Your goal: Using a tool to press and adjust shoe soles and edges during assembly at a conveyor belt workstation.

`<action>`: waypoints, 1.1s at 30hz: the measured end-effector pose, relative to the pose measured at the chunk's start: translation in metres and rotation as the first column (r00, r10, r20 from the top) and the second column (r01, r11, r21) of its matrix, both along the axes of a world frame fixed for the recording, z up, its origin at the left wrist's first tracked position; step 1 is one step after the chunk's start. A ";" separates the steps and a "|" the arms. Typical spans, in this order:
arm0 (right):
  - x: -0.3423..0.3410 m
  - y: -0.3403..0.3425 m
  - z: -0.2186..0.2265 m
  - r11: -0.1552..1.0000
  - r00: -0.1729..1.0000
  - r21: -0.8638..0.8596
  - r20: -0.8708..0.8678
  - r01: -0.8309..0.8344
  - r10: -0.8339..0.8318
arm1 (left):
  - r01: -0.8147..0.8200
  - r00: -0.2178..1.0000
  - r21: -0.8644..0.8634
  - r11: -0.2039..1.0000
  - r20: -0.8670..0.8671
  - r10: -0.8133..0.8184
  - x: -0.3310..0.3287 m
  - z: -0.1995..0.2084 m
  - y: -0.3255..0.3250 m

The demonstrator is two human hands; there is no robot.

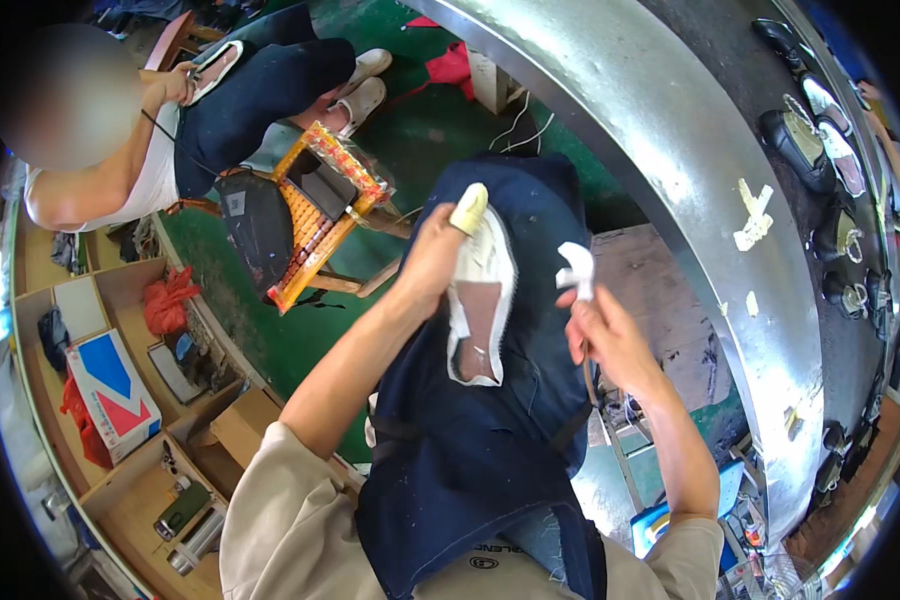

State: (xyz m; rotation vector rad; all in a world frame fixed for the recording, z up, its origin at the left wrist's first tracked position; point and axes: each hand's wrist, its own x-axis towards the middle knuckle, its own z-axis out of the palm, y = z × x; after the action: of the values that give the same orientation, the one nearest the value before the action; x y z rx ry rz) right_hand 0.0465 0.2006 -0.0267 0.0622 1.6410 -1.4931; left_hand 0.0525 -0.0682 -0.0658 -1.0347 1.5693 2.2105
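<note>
On my lap, over a dark blue apron [450, 470], lies a shoe upper [483, 320], sole side up. Its white edge is turned in around a brownish insole. My left hand [433, 258] grips its far end, with a pale yellow cover on the thumb; the other fingers are mostly hidden behind the shoe. To the right of the shoe and apart from it, my right hand [610, 335] is closed on a white curved strip [577, 265]. A thin dark handle [590, 382] sticks out below that hand; its other end is hidden.
A curved metal bench [670, 130] with pale scraps [754, 215] runs along the right, black shoes [796, 150] beyond it. Left are a bamboo stool [315, 225] with a black bag [257, 230], and wooden compartments [135, 275]. A seated co-worker [120, 190] holds another shoe.
</note>
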 end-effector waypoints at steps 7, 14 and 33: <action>0.006 0.008 0.005 0.864 0.841 -0.074 0.203 -0.498 0.502 | 0.085 0.996 0.188 0.979 -0.038 -0.079 0.052 -0.021 0.031; 0.020 -0.058 0.016 0.820 0.438 0.249 -0.746 -0.515 0.501 | 0.238 0.913 0.094 0.967 -0.360 -0.190 0.062 -0.039 0.033; 0.016 -0.061 0.019 0.842 0.442 0.245 -0.761 -0.480 0.474 | 0.254 0.899 0.026 0.967 -0.376 -0.226 0.058 -0.028 0.035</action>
State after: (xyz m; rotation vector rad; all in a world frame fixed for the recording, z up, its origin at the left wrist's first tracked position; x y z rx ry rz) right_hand 0.0623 0.1399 -0.0079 -1.1857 2.0849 -1.0887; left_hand 0.1109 -0.0330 -0.0942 -0.3839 1.6376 2.3595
